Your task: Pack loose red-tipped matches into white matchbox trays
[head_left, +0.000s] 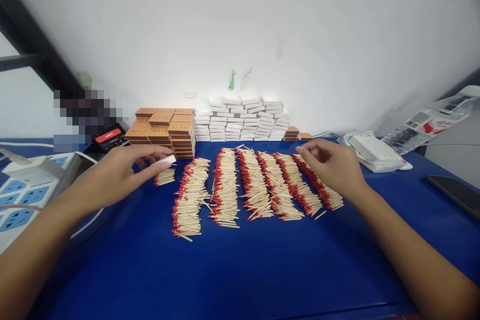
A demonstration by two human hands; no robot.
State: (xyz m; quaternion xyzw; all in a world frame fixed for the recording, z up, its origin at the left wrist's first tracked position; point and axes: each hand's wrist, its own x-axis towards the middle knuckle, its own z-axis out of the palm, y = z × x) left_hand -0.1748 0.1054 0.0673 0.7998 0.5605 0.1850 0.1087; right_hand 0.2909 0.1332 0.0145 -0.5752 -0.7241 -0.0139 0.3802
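Observation:
My left hand (122, 172) grips a small white matchbox tray (164, 160) between thumb and fingers, just above a short bunch of red-tipped matches (165, 177). Several long rows of matches (247, 185) lie side by side across the blue table (225, 270). My right hand (332, 165) hovers palm down over the rightmost row, fingers slightly curled and close together, fingertips near the row's far end. Whether it pinches any matches is hidden.
Stacks of orange matchbox sleeves (165, 130) and white inner trays (243, 120) stand against the back wall. A power strip (22, 190) with cables lies at the left. A white device (375, 150) and a dark phone (455, 195) sit at the right.

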